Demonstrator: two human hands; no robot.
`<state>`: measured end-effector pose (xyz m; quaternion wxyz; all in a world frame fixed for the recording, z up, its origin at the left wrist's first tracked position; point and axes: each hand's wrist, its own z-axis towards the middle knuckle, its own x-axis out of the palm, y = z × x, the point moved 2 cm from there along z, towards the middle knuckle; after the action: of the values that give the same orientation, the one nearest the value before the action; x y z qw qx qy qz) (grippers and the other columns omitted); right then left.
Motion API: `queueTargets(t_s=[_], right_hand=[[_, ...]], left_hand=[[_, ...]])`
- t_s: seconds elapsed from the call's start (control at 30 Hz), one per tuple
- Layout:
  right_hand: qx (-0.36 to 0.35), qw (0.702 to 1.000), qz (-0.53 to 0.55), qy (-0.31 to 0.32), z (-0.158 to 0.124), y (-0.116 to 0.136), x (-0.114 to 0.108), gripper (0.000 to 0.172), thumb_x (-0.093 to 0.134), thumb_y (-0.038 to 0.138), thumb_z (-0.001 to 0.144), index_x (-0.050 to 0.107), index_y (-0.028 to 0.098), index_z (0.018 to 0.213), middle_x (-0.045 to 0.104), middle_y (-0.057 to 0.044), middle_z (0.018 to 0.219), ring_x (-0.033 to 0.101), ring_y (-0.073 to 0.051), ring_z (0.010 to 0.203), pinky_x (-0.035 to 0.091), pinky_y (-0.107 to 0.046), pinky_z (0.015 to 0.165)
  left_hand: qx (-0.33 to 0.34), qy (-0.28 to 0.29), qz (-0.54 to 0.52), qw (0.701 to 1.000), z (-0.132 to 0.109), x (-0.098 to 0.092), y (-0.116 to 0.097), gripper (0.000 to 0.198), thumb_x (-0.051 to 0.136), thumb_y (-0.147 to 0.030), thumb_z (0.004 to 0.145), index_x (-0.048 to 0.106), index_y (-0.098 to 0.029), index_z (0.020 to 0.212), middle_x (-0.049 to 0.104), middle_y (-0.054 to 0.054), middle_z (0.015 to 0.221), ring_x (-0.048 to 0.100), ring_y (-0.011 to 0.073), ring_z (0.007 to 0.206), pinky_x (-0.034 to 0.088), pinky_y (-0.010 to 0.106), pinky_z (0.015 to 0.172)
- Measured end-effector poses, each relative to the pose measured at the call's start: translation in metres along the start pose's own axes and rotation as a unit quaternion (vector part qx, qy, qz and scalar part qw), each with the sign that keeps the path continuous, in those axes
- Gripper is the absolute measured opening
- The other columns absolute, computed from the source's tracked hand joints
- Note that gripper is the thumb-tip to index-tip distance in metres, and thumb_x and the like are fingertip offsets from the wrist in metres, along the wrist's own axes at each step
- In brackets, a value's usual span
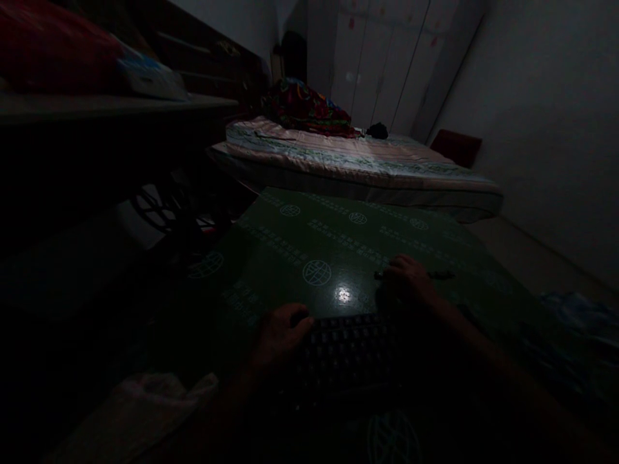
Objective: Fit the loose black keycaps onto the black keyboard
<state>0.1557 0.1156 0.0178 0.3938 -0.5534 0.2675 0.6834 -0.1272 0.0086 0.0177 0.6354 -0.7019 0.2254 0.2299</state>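
Observation:
A dark keyboard (351,351) lies on the green table (275,241), its lower part lost in shadow. At its upper left corner is my left hand (283,332), thumb and fingers bent around the edge. My right hand (406,277) is beyond the keyboard's upper right side, its fingers closed over a thin dark stick-like object (442,275) that shows on both sides of the hand. The scene is very dim, so the fingertips are hard to make out.
Beyond the table stands a bed (387,161) with a red patterned blanket (309,109). A shelf (207,103) with a red bag is at the left. Pale cloth (145,409) lies at the lower left, with bluish fabric (580,312) at the right.

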Motion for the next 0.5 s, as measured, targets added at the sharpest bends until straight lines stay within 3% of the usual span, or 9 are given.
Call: queueTargets(t_s=[0.3,0.5], right_hand=[[-0.004,0.997,-0.001,0.082,0.031,-0.009,0.020,0.012,0.058,0.021,0.081,0.069,0.017,0.079,0.064,-0.008,0.086,0.050,-0.020,0.095,0.035,-0.028,0.075],[-0.046,0.996,0.037,0.073,0.029,-0.002,0.000,0.016,0.055,0.016,0.082,0.070,0.017,0.081,0.065,-0.009,0.094,0.052,-0.020,0.099,0.039,-0.029,0.081]], left_hand=[[0.010,-0.004,0.000,1.000,-0.001,0.002,0.006,0.029,0.053,-0.041,0.069,0.068,-0.021,0.083,0.071,0.006,0.088,0.066,0.0245,0.084,0.050,0.034,0.075],[0.003,0.006,-0.007,1.000,-0.001,0.002,0.002,0.027,0.053,-0.040,0.067,0.069,-0.021,0.079,0.071,0.005,0.086,0.066,0.0242,0.083,0.050,0.034,0.074]])
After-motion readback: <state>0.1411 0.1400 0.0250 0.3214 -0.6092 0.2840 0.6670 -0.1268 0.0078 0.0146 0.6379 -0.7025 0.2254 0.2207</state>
